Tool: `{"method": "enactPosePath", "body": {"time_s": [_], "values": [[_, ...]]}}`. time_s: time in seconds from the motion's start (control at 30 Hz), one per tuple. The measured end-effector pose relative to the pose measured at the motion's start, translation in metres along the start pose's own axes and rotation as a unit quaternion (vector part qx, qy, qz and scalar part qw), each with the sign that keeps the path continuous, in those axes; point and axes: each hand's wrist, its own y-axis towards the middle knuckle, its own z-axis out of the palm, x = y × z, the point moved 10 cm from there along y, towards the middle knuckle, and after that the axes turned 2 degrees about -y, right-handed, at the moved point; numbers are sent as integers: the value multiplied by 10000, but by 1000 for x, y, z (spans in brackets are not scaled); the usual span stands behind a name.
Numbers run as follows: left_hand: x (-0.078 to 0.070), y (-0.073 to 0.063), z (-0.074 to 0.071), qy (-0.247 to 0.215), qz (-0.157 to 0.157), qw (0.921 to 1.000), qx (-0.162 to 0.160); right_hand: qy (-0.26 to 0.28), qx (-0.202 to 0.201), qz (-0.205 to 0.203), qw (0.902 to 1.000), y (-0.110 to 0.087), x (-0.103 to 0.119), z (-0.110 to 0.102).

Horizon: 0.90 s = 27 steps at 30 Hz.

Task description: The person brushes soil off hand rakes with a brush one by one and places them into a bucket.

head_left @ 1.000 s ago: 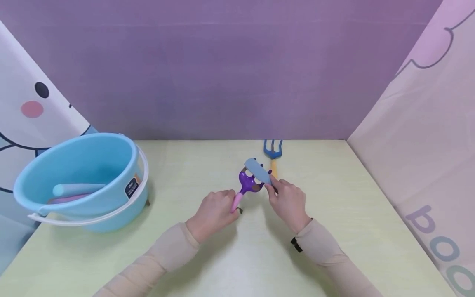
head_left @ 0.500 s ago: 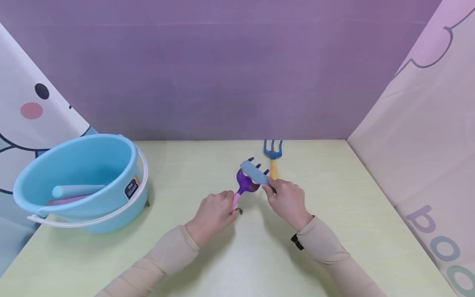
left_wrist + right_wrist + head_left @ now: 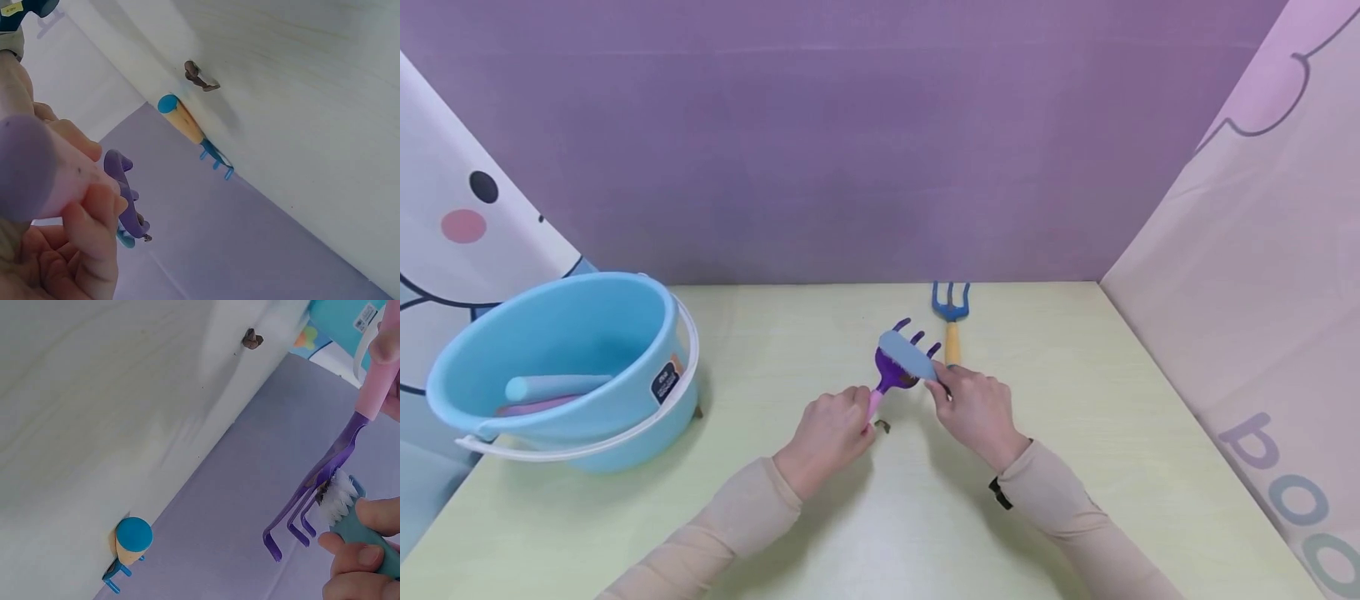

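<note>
My left hand [image 3: 826, 435] grips the pink handle of a toy garden rake with a purple head and curved tines [image 3: 889, 377]. Held in my right hand [image 3: 981, 414] is a blue scrub brush [image 3: 907, 354]. In the right wrist view, the brush's white bristles [image 3: 339, 495] touch the purple rake head [image 3: 337, 450], where a dark brown smear shows. Both tools are above the table. Behind the right hand lies a small garden fork [image 3: 952, 312] with blue tines and a yellow handle; in the left wrist view its blue handle end [image 3: 167, 104] shows.
On the left stands a light blue bucket [image 3: 677, 367] with a white handle, holding a blue cylindrical thing [image 3: 557, 386] and something pinkish purple [image 3: 538, 406]. A small brown clump [image 3: 882, 426] lies on the pale table [image 3: 1075, 375]. A purple wall [image 3: 880, 150] rises behind.
The brush and my right hand have shifted slightly left and down across the rake head. The rake has also edged a little left. The fork and bucket stay in place.
</note>
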Motion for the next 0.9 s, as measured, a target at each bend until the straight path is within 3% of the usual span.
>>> {"method": "enactPosePath", "body": {"time_s": [0.33, 0.63, 0.73, 0.9], "values": [[3, -2, 1, 79, 2, 10000, 26, -7, -20, -140, 9999, -5, 6, 2], [5, -3, 3, 94, 25, 9999, 68, 616, 478, 69, 9969, -6, -1, 9], [6, -3, 3, 78, 54, 9999, 65, 1097, 664, 280, 9913, -5, -8, 11], [6, -2, 4, 27, 95, 9999, 79, 1914, 1093, 801, 9721, -7, -21, 19]]}}
